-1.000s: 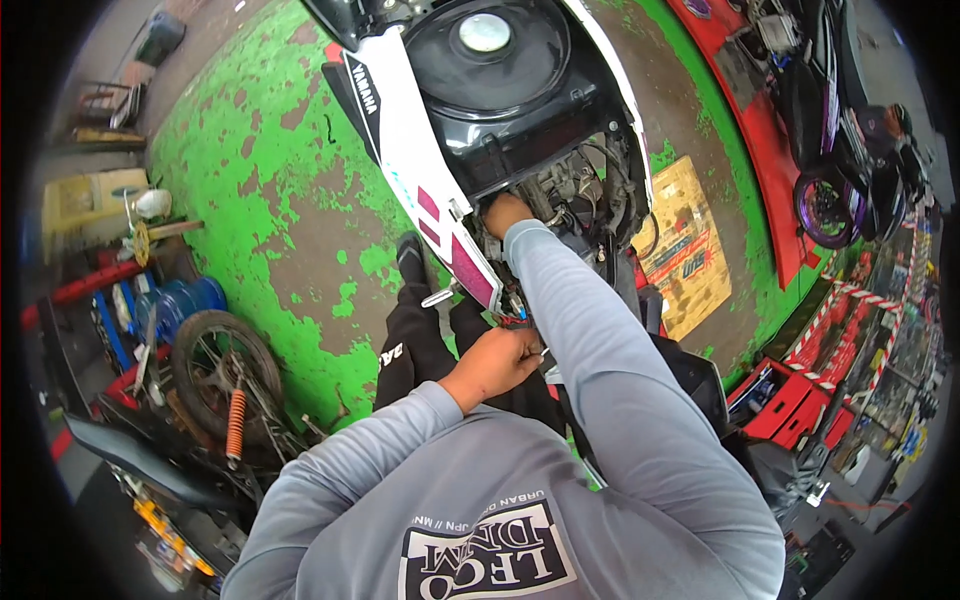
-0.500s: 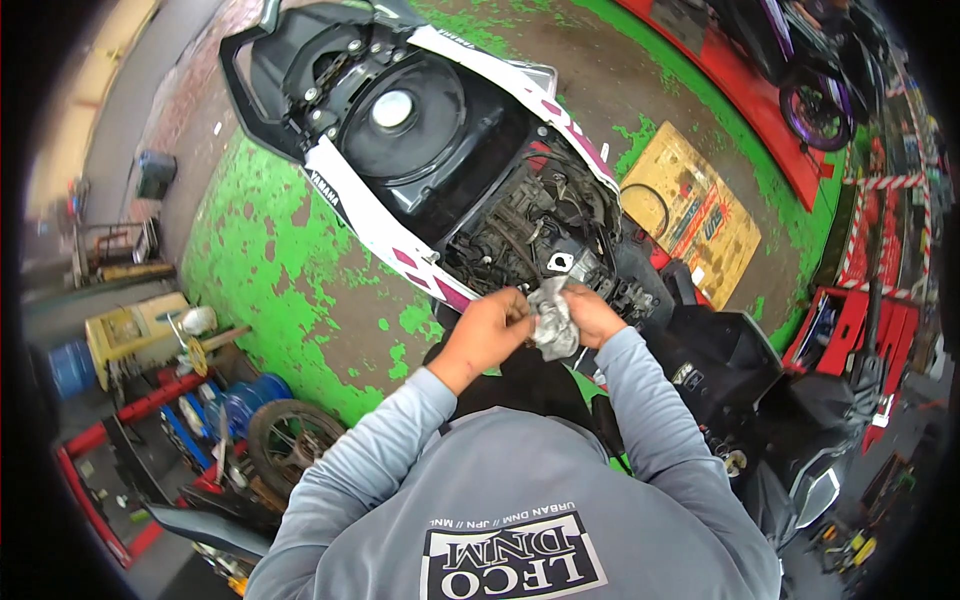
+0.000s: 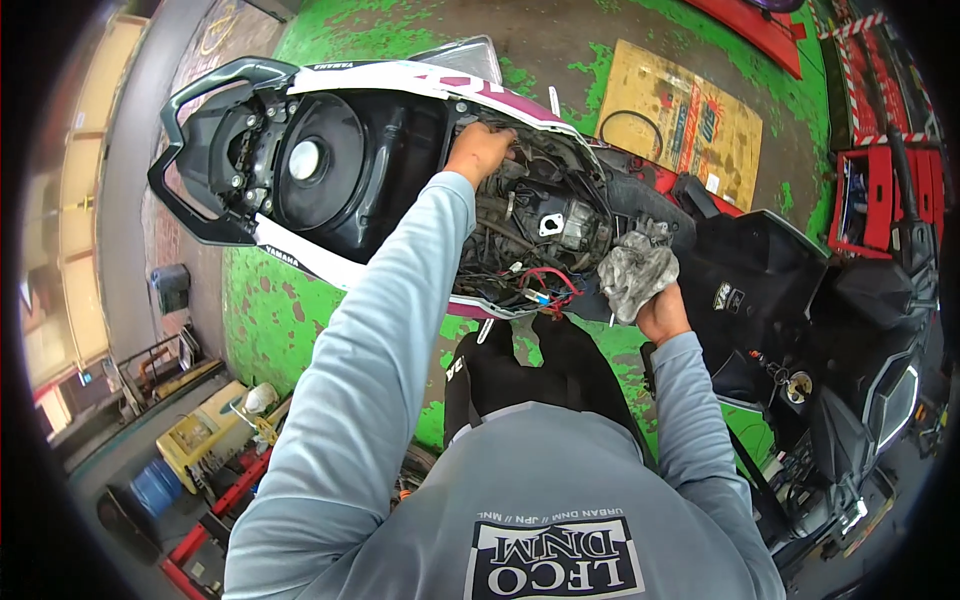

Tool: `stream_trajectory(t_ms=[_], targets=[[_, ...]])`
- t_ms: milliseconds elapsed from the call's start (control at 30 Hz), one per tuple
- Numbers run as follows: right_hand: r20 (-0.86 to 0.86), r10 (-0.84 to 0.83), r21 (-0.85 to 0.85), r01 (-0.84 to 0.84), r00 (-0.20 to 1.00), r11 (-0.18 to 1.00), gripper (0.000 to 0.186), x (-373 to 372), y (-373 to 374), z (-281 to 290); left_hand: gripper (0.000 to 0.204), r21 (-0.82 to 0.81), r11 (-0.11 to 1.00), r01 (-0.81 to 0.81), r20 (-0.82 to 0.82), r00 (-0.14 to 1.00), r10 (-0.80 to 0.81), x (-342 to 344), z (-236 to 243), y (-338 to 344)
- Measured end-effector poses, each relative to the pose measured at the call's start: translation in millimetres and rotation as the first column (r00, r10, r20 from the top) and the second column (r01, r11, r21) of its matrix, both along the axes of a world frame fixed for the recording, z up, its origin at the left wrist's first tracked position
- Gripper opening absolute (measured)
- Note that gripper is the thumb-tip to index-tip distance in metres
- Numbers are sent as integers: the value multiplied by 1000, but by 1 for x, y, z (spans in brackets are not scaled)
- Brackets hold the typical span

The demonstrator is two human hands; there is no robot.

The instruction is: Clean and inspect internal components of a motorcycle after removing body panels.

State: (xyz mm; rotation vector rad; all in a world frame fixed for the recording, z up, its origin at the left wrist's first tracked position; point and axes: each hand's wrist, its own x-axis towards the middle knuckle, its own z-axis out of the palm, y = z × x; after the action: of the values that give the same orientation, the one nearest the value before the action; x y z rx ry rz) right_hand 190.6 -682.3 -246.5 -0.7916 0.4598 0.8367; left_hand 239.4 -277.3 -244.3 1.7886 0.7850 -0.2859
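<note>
My right hand point(image 3: 663, 315) is closed around a crumpled, grimy grey rag point(image 3: 637, 272), held above the near right edge of the scooter's open engine bay. Whether something is wrapped in the rag cannot be made out. My left hand point(image 3: 482, 152) reaches across to the bay's far side, beside the black seat compartment point(image 3: 400, 150). Its fingers are curled down among the dark parts there, and what they hold is hidden. Between the hands lies the exposed engine point(image 3: 575, 230), with a white gasket-like piece point(image 3: 551, 225) on it. Red and blue wires point(image 3: 545, 290) lie loose at the near edge.
White and maroon side panels point(image 3: 310, 262) flank the bay. A round black cap with a white centre point(image 3: 305, 160) sits in the seat compartment. Beyond the scooter, a cardboard sheet point(image 3: 735, 130) bears a black loop point(image 3: 630, 118). A red tool cabinet point(image 3: 880, 195) stands at right.
My left hand has let go of the rag and moved forward into the bay's far side. My right hand has carried the rag to the right. The whole view has shifted.
</note>
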Motion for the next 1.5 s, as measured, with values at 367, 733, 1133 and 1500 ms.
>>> stream_trajectory(t_ms=[367, 733, 1133, 1500], targets=[[254, 78, -323, 8, 964, 946, 34, -32, -7, -16, 25, 22, 852, 522, 49, 851, -523, -76, -5, -55], [512, 794, -792, -178, 326, 584, 31, -9, 91, -19, 24, -214, 977, 5, 263, 963, 52, -187, 108, -73], [80, 979, -899, -439, -185, -9, 39, -19, 102, -41, 32, -344, 839, -421, 166, 852, 496, -315, 119, -90], [274, 890, -717, -694, -364, -63, 58, 4, 32, -48, 37, -432, 834, -343, 53, 913, 404, -365, 86, -123]])
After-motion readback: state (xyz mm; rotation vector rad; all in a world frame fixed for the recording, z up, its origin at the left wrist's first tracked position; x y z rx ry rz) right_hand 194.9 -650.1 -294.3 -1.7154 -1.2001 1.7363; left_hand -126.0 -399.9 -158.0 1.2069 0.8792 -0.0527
